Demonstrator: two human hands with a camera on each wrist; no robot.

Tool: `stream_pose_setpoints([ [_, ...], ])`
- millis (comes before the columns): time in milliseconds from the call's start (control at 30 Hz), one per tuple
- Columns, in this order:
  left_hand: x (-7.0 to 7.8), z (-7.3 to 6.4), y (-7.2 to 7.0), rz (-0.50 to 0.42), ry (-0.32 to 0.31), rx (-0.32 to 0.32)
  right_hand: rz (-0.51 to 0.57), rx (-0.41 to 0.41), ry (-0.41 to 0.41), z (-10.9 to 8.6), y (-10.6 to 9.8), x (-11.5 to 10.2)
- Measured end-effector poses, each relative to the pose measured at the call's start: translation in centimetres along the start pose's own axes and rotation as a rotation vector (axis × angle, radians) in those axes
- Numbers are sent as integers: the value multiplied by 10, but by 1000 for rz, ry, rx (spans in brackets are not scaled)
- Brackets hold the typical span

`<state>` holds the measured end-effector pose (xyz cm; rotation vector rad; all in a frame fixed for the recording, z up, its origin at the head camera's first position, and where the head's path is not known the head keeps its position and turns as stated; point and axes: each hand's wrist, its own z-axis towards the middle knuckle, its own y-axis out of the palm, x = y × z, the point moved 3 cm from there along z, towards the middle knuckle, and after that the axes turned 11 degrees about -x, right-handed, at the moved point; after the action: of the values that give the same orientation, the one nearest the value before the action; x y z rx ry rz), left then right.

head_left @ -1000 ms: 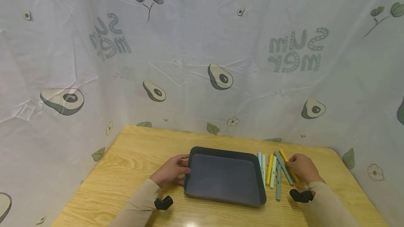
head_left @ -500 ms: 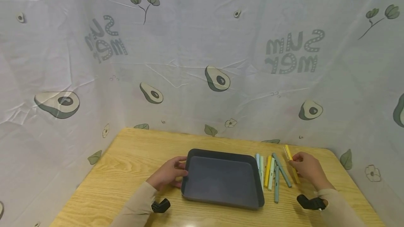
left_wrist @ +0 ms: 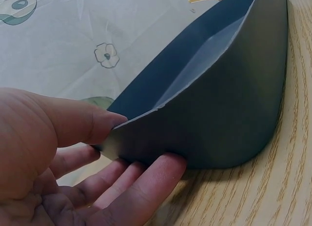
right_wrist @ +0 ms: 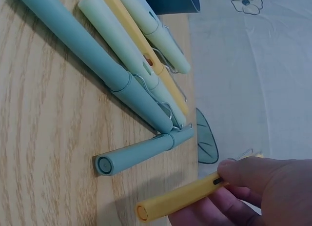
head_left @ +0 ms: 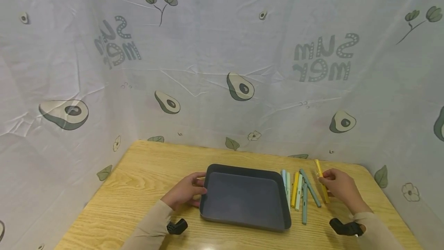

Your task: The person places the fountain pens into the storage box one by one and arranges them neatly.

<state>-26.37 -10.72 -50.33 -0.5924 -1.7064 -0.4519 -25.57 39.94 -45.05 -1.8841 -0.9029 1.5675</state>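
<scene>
The right wrist view shows us the right hand [right_wrist: 273,187] pinching a yellow pen [right_wrist: 178,201] between thumb and fingers, well apart from the tray [head_left: 244,200], off its right side. The pen stands tilted; we cannot tell whether its lower end touches the table [head_left: 156,173]. Our left hand [left_wrist: 73,157] grips the tray at its left edge, thumb on the rim and fingers against the outer wall.

Between the held pen and the tray lie six more pens. Nearest the tray's right wall are a light blue pen [head_left: 283,176] and a pale green pen [head_left: 288,188]; farther from it come a second yellow pen [head_left: 295,190], another pale green pen [head_left: 299,192], a teal pen [head_left: 305,205] and a slanting teal pen [head_left: 311,188]. The tray holds none.

We judge the step in hand to be handling one pen singly while the tray is steadied. The next move seems to call for a firm pinch and a path clear of the slanting teal pen, with the tray kept from sliding.
</scene>
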Motion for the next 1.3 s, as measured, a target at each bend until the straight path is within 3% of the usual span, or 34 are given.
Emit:
stream_pose_setpoints([
  [300,-2,2,-1,-4,-2,1,15,18,-8,-4,-1,4],
  [800,-1,1,0,3,-5,-2,149,16,10,-11,1,5],
  [1300,-1,1,0,11,11,-3,188,24,-25,-26,13,-21],
])
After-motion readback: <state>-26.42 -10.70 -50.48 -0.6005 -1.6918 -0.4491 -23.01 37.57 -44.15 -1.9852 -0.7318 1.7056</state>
